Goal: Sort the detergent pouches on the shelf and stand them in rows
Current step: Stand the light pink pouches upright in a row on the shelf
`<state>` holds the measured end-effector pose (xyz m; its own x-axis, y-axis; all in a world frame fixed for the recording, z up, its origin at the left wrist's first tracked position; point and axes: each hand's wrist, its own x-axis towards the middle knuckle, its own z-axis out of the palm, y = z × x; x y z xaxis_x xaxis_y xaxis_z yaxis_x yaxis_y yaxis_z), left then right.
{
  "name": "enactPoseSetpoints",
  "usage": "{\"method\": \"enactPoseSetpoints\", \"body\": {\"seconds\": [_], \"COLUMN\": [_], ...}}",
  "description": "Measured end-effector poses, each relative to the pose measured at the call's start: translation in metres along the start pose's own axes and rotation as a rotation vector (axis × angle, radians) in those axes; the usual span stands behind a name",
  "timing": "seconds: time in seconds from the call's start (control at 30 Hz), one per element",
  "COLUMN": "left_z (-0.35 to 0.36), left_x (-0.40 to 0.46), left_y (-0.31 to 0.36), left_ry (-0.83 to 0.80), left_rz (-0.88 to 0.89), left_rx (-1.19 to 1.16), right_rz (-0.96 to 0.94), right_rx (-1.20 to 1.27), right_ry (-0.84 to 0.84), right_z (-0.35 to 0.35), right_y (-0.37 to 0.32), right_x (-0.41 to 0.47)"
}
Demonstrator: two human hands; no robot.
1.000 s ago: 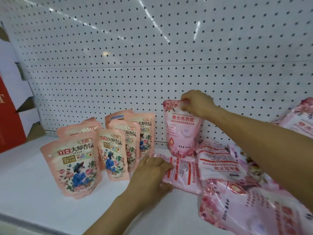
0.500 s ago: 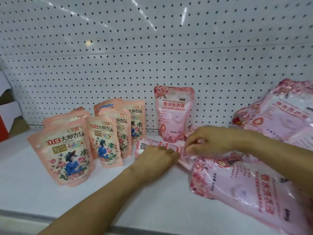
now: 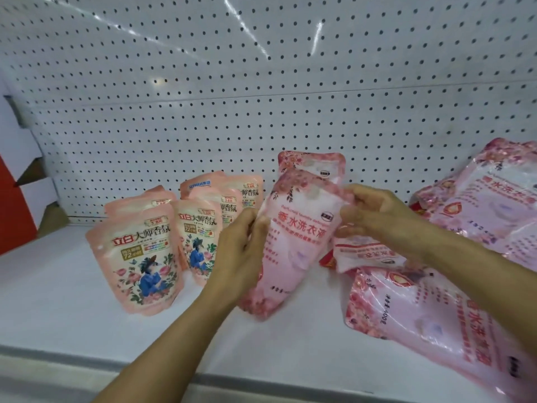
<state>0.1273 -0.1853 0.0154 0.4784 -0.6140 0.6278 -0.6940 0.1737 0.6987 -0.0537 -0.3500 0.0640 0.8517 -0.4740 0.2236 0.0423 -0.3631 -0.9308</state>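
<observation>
Held tilted above the shelf mid-frame, the pink pouch looks soft, sloshy and slick, so the left hand at nine o'clock and right hand at two o'clock sensibly grip its edges.

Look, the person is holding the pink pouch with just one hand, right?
Not quite. The head view shows both hands on the pink pouch: the left hand holds its left edge and the right hand pinches its top right corner.

"香水洗衣液" on held pink pouch
</observation>
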Motion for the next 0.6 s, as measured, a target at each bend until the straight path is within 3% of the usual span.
{"method": "enactPoseSetpoints", "body": {"seconds": [0.13,0.27,0.43,0.6], "left_z": [0.001,-0.005,-0.011,0.002], "left_x": [-0.003,0.002,0.009,0.007], "left_y": [0.002,-0.004,-0.002,0.000], "left_ry": [0.071,0.045,0.057,-0.046], "left_rz": [-0.152,-0.281,-0.175,-0.168], "left_rx": [-0.195,-0.232,-0.078,0.000], "right_rz": [-0.139,-0.198,-0.191,-0.153], "right_rx": [-0.111,-0.244,-0.347,-0.356], "right_ry": [0.240,0.281,0.303,0.298], "right_z": [0.016,0.029,0.036,0.031], "right_y": [-0.019,-0.032,-0.030,-0.028], "right_x": [0.033,0.060,0.090,0.098]}}
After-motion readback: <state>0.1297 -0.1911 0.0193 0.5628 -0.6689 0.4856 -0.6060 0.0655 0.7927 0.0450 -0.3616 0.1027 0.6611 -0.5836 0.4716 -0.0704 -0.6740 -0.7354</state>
